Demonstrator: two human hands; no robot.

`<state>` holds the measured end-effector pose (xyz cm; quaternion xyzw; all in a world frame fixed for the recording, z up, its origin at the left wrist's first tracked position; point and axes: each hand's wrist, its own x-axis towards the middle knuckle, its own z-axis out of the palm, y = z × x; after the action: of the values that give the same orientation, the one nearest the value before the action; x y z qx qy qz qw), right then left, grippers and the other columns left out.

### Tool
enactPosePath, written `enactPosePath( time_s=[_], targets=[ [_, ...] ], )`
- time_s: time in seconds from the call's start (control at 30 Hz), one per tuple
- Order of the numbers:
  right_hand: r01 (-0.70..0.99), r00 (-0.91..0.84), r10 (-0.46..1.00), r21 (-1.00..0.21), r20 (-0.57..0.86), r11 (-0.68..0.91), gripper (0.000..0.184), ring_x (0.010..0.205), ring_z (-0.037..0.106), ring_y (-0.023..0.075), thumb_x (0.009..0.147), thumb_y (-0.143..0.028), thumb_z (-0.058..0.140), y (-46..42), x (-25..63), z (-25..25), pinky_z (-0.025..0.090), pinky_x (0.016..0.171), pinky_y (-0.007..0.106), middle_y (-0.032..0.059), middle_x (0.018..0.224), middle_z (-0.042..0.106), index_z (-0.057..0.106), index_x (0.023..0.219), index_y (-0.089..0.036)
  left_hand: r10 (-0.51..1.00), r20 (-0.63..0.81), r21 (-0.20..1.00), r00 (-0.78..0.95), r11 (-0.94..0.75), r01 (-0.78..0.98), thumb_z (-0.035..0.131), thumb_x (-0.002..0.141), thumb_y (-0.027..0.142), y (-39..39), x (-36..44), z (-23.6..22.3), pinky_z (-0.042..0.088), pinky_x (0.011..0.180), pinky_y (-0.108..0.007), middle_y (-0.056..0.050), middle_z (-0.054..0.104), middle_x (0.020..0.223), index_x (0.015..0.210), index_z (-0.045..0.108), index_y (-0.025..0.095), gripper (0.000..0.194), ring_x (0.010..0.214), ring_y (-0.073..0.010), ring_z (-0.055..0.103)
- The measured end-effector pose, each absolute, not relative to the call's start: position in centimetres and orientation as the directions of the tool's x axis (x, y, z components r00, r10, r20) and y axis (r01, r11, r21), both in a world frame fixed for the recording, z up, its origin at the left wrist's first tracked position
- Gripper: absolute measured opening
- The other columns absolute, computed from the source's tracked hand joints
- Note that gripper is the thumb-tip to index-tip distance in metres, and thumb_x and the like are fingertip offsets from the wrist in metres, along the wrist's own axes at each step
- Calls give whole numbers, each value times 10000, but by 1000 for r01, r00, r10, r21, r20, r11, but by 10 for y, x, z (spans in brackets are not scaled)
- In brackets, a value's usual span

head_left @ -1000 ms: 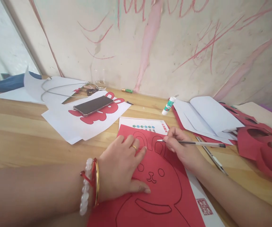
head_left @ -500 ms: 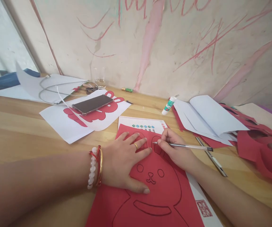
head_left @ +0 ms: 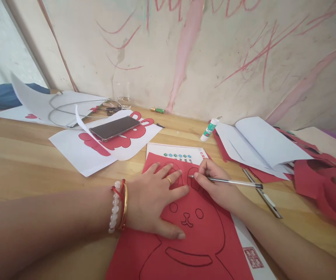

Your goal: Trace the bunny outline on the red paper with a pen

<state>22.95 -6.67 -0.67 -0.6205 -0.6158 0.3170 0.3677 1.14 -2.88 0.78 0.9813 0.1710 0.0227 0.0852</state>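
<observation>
Red paper (head_left: 133, 252) pinned under my left hand (head_left: 156, 200), spread flat; my right hand (head_left: 216, 188) grips pen (head_left: 232, 181), tip at drawn ear (head_left: 193, 179).

**A Wall (head_left: 92, 77) With Pink Scribbles (head_left: 185, 50)**

The wall is old and dirty white, with long pink and red lines all over it. It stands behind a light wood table (head_left: 25, 155). A paler wall (head_left: 7, 42) is off to the left.
</observation>
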Motion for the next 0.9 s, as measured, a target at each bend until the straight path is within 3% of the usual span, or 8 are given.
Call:
enactPosePath(
  time_s=[0.37, 0.9],
  targets=[
    [569, 19, 996, -820, 83, 58, 212, 508, 342, 96, 836, -219, 525, -68, 230, -7, 306, 496, 238, -81, 563, 385, 375, 687, -233, 322, 14, 175, 946, -933, 315, 449, 784, 760, -29, 11, 8, 261, 1029, -638, -211, 354, 1475, 1399, 443, 233, 810, 1358, -455, 280],
    [596, 3, 997, -800, 83, 65, 204, 533, 348, 105, 826, -216, 527, -68, 233, -8, 295, 508, 242, -68, 584, 388, 381, 684, -227, 315, -16, 233, 949, -922, 309, 479, 755, 767, -27, 8, 10, 218, 1048, -649, -183, 303, 1510, 1428, 401, 259, 847, 1376, -457, 243]
  ],
)
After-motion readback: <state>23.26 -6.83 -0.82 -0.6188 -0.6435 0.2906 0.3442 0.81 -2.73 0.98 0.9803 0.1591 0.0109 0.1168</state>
